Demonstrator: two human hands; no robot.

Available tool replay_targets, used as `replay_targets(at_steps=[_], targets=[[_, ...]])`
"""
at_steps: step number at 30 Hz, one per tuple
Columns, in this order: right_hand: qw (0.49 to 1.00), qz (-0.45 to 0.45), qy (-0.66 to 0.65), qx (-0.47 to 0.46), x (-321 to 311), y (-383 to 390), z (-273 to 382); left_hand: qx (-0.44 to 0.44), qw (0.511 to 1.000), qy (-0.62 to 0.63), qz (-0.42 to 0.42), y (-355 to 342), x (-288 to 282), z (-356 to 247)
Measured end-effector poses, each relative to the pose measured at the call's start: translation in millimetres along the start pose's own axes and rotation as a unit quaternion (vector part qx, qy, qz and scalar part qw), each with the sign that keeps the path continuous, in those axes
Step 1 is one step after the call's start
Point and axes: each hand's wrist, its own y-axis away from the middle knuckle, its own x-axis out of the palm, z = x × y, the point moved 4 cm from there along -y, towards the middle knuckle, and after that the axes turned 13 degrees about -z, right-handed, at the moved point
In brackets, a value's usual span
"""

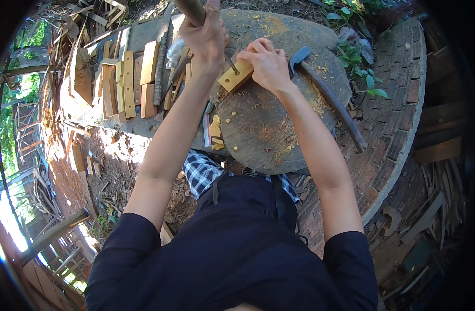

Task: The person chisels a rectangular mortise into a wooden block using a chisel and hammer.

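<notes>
My left hand (205,40) is closed round a thick wooden handle (193,11). A thin metal shaft (230,63), roughly in line with that handle, runs down to a hole in a yellow wooden block (229,80). My right hand (266,65) grips the block's far end with bent fingers. Another round hole shows at the block's near end. The block lies on a weathered round slab (268,129) strewn with shavings. Just right of my hand lies a hammer-like tool (333,98) with a dark curved head and long handle.
Wooden blocks (128,83), some drilled, line the grey bench at left, near a rough stick (157,83) and a plastic bag (176,52). Offcuts (215,127) sit beside the slab. A curved brick surface (393,114) and leafy plants (369,78) are at right.
</notes>
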Motion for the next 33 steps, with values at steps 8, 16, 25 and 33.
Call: replay_targets(at_steps=[8, 16, 25, 33], targets=[[1.0, 0.002, 0.001, 0.0, 0, 2, 0, -0.012, 0.999, 0.033, -0.009, 3, 7, -1], [1.0, 0.018, -0.002, 0.013, -2, 3, 0, -0.054, 0.998, 0.018, -0.003, 12, 12, -12], [1.0, -0.017, -0.004, -0.003, 3, 4, -2, -0.018, 1.0, 0.002, 0.0, 8, 11, -9], [1.0, -0.023, -0.007, 0.003, 3, 5, -3, -0.003, 1.0, -0.003, 0.001, 13, 11, -14]])
